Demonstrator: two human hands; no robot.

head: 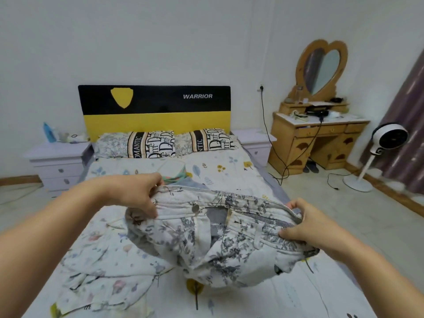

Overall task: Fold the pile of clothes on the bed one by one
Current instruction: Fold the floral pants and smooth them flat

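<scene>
A head-worn camera looks down a bed [231, 173] covered in a pale leaf-print sheet. In the lower middle of the frame, two bare hands hold up a pair of white floral-print trousers [220, 246] by the waistband. The left hand [140, 193], at centre left, pinches one end of the waistband between thumb and fingers. The right hand [307, 223], at lower right, grips the other end. The hands are well apart, so the waistband is stretched between them with its button fly gaping open, and the legs hang bunched down onto the sheet.

A crumpled pale printed garment [101, 278] lies at lower left, and a green-trimmed cloth [176, 173] lies just beyond the trousers toward the two pillows [165, 143].

To fold well, the trousers probably need shaking so the legs fall straight, then closing the fly, then bringing the two waistband ends together so one leg lies on the other.
</scene>
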